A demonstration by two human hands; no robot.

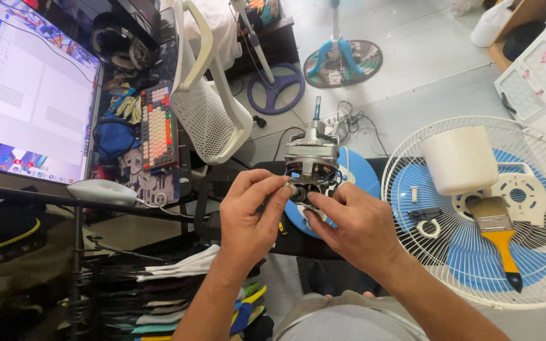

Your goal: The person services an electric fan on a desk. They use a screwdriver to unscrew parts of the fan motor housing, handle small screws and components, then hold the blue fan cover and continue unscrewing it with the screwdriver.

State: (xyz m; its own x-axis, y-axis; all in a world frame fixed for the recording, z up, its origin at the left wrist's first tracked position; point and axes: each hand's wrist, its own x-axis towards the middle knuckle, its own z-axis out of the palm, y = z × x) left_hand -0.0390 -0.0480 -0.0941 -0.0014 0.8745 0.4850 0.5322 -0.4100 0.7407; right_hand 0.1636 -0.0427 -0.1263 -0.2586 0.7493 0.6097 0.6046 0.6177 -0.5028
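A grey metal fan motor [311, 158] with a shaft pointing away from me is held up between both hands. My left hand [248, 215] pinches a small round part at the motor's near left side with thumb and forefinger. My right hand [355, 221] grips the motor's underside, fingers curled around its lower edge. Beneath the motor lies a blue fan housing [361, 180].
A white fan grille [475, 278] lies on the floor at right, holding a blue blade, a white cup-shaped cover [459, 159], a yellow-handled paintbrush [499, 235] and small parts. A white chair [213, 107], a keyboard [158, 126], a monitor [30, 95] and fan bases [342, 63] surround me.
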